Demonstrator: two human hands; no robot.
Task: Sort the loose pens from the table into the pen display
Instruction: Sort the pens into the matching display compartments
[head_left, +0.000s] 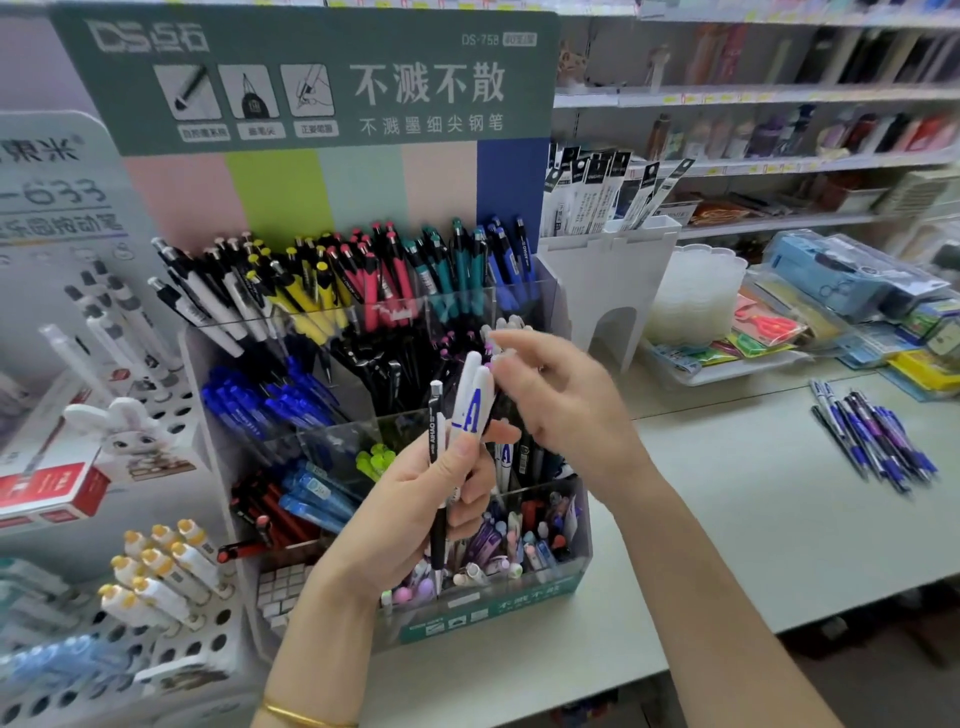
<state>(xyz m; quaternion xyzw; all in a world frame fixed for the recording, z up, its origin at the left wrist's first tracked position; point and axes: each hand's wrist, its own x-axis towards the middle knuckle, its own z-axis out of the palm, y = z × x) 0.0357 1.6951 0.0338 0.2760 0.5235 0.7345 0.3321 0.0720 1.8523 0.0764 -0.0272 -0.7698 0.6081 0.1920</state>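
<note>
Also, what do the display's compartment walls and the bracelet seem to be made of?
Display walls: clear, glossy plastic, probably acrylic; the teal pens show through, and the edges catch light. Bracelet: a thin band, gold-coloured and shiny, so likely metal; which metal cannot be told.

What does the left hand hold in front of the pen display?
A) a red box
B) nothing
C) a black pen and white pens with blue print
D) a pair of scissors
C: the left hand grips a black pen and white pens with blue print, held upright in front of the pen display.
</note>
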